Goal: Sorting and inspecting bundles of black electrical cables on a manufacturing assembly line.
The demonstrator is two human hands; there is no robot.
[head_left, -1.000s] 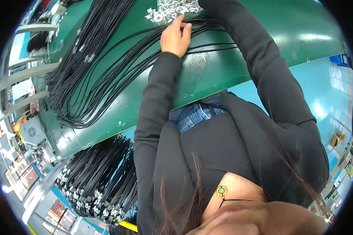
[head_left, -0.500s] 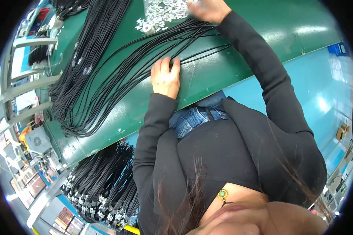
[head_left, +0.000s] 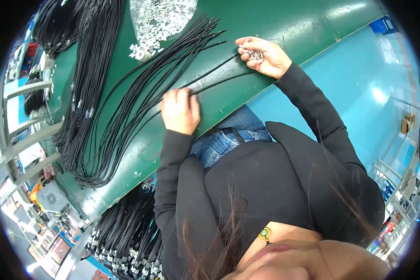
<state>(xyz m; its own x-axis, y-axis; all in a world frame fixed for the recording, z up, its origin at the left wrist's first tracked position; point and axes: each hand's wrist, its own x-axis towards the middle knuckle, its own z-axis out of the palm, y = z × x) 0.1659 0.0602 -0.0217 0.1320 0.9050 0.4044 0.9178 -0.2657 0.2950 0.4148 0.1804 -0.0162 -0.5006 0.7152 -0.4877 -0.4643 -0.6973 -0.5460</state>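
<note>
My left hand [head_left: 181, 112] rests near the table edge, its fingers bent down on a black cable [head_left: 214, 71] that stretches toward my right hand; its fingertips are slightly blurred. My right hand [head_left: 271, 59] is palm up with curled fingers, cupping several small pale connector pieces [head_left: 255, 54]. Cable ends lie at the heel and fingertips of that hand. Left of both hands a loose bundle of black cables [head_left: 147, 86] curves across the green table [head_left: 233, 95]. Beyond it, a clear plastic bag [head_left: 136, 21] is covered with small white pieces, beside a white roll [head_left: 143, 55].
A thicker black cable bundle [head_left: 91, 65] lies further left. Metal rails [head_left: 30, 119] stand past the table's left end, near a grey machine [head_left: 52, 198]. Below the near edge hang many black cables with pale connectors [head_left: 126, 228]. A blue bin [head_left: 383, 25] sits far right.
My right hand has come from the white pieces toward me and turned palm up, with small pieces in it. My left hand has shifted a little left and nearer; the view has shifted too.
</note>
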